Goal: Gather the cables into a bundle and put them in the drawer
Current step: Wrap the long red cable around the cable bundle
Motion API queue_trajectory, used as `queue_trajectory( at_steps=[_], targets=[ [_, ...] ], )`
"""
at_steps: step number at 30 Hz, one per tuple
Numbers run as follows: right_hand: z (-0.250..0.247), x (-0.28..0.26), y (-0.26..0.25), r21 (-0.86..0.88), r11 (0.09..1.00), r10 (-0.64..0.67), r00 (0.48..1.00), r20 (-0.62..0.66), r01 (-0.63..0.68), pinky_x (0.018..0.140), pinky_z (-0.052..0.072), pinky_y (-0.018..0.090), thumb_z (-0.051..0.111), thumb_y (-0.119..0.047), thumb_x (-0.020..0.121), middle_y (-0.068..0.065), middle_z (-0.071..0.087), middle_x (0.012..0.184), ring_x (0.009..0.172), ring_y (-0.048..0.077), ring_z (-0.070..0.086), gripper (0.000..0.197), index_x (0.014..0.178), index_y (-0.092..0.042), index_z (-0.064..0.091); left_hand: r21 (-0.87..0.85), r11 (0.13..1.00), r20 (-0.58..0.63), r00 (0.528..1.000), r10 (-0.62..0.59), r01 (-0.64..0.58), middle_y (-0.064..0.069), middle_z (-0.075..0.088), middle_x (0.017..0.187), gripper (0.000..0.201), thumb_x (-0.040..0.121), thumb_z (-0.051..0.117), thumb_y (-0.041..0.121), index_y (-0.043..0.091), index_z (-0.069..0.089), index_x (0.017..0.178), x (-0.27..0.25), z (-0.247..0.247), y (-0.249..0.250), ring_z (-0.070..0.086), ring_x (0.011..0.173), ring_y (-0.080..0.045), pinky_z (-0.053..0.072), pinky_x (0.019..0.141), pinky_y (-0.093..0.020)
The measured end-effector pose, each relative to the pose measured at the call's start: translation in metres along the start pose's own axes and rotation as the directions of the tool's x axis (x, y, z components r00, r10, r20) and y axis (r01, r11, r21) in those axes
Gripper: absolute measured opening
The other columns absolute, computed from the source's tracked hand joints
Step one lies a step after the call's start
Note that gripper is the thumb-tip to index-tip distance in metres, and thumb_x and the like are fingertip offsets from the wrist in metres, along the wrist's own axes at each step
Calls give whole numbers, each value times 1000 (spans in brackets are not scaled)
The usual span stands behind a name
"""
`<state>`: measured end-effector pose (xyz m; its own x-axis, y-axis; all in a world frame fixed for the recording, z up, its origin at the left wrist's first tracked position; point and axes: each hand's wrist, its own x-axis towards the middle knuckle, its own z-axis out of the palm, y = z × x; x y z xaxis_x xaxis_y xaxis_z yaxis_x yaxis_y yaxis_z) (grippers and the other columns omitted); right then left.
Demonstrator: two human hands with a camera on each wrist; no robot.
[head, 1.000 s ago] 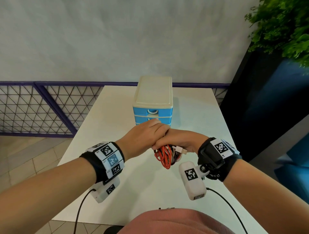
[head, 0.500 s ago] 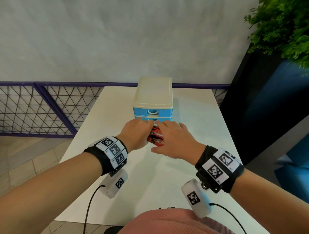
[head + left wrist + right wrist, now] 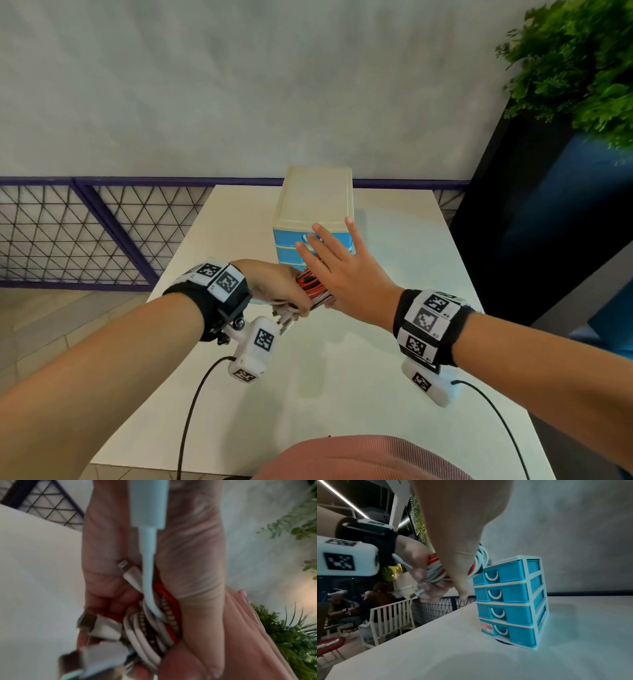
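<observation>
My left hand [image 3: 284, 291] grips a bundle of coiled red and white cables [image 3: 312, 283], with several plugs sticking out below the fist. In the left wrist view the fingers [image 3: 102, 601] curl round the cable bundle [image 3: 150, 628]. My right hand [image 3: 337, 263] is open with straight, spread fingers. Its palm lies against the bundle's right side, and its fingertips reach in front of the top of the blue drawer unit [image 3: 313, 209]. In the right wrist view all the drawers of the drawer unit [image 3: 506, 601] are shut, and the cable bundle [image 3: 436, 569] is held just left of the top one.
The drawer unit stands at the far middle of a white table [image 3: 342, 394]. A purple mesh railing [image 3: 102, 233] runs behind and to the left, and a plant [image 3: 575, 68] on a dark planter is at the right. Seated people [image 3: 342, 608] and a white chair [image 3: 388, 615] are beyond the table.
Both hands carried the bundle from near my body up to the drawer unit. The right hand then let go and spread open, while the left hand keeps the bundle alone.
</observation>
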<state>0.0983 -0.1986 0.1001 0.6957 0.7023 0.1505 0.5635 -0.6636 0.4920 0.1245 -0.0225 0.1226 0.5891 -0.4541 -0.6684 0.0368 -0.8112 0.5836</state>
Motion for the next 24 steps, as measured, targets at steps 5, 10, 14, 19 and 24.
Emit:
queue_trajectory(
  at_steps=[5, 10, 14, 19, 24],
  targets=[
    [11, 8, 0, 219, 968, -97, 987, -126, 123, 100, 36, 54, 67, -32, 78, 7, 69, 99, 104, 31, 64, 39, 110, -10, 61, 27, 1000, 144, 989, -15, 11, -15, 62, 72, 13, 73, 66, 13, 4, 61, 81, 5, 2, -4, 52, 56, -18, 42, 55, -24],
    [11, 15, -1, 425, 902, -99, 995, 30, 77, 47, 35, 25, 78, -27, 63, 1, 62, 57, 47, 26, 58, 24, 71, -13, 61, 58, 998, 167, 985, -37, 27, -8, 65, 66, 5, 77, 65, 10, 7, 61, 79, 9, 3, 0, 55, 53, -15, 44, 55, -21],
    [15, 20, 2, 452, 890, -16, 989, 148, -53, 60, 36, 30, 65, -26, 78, 5, 70, 80, 72, 30, 65, 19, 91, -12, 64, 66, 996, 105, 993, 55, -62, -2, 69, 64, 11, 81, 69, 18, 11, 61, 82, 5, -10, 2, 59, 56, -12, 46, 65, -24],
    [23, 30, 13, 402, 894, 95, 960, 264, -199, 67, 45, 33, 55, -23, 82, 7, 69, 99, 88, 31, 66, 50, 131, -18, 47, 159, 964, -422, 868, 261, -212, 3, 64, 103, 37, 85, 60, 50, 17, 64, 103, 1, -45, -5, 60, 94, -11, 47, 81, -23],
    [27, 52, 17, 378, 881, 162, 933, 323, -284, 62, 45, 33, 57, -28, 85, 11, 67, 98, 84, 32, 65, 72, 148, -14, 27, 446, 885, -678, 595, 432, -133, -9, 55, 111, 21, 95, 46, 21, 11, 60, 107, 22, -70, -19, 53, 106, -24, 41, 93, -37]
  ],
)
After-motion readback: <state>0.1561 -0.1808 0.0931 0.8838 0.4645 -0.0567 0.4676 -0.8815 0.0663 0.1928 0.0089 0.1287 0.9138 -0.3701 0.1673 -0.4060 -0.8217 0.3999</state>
